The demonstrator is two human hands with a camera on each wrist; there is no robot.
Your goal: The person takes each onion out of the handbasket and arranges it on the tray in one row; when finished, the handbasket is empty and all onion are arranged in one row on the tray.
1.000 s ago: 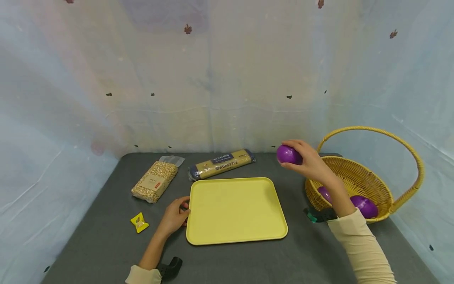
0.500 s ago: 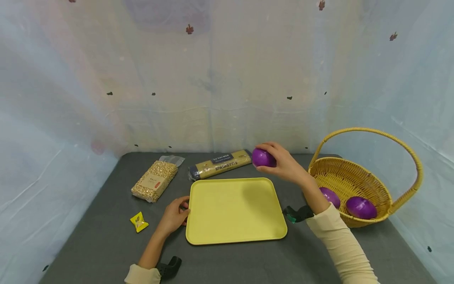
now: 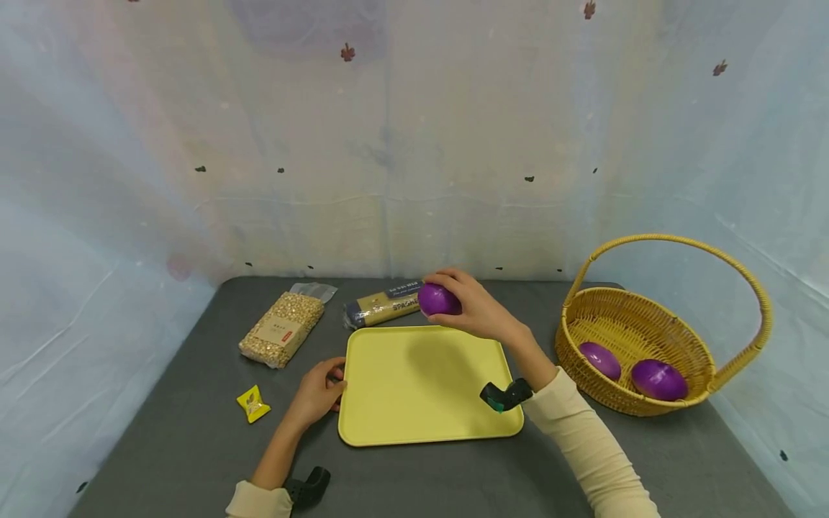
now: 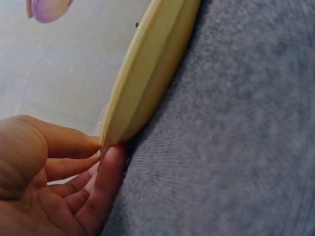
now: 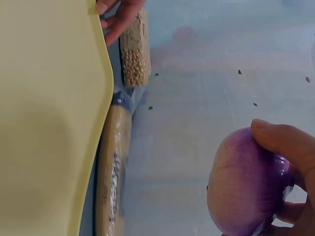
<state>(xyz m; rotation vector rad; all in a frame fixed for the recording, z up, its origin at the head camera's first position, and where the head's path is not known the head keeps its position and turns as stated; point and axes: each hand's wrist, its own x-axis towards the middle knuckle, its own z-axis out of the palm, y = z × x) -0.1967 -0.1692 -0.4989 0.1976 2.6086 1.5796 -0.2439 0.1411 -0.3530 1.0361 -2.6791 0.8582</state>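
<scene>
My right hand (image 3: 481, 309) holds a glossy purple onion (image 3: 439, 299) between thumb and fingers, up over the far edge of the yellow tray (image 3: 395, 396). In the right wrist view the onion (image 5: 246, 184) fades from deep purple to a pale side with fine streaks. At the tray's left side, my left hand (image 3: 317, 391) pinches the rim; the left wrist view shows the thumb and fingertips (image 4: 112, 160) right at the tray's corner (image 4: 142, 73). Two more purple onions (image 3: 659, 379) lie in the wicker basket (image 3: 622, 309) on the right.
Behind the tray lies a spaghetti pack (image 3: 382, 308), partly hidden by the right hand and onion. A clear bag of pale yellow kernels (image 3: 282, 331) and a small yellow wrapped packet (image 3: 253, 404) lie on the left. The basket's tall handle (image 3: 732, 266) arches over it.
My right hand has carried the onion leftward from beside the basket to over the tray, with its shadow now on the tray. The left hand has stayed at the rim.
</scene>
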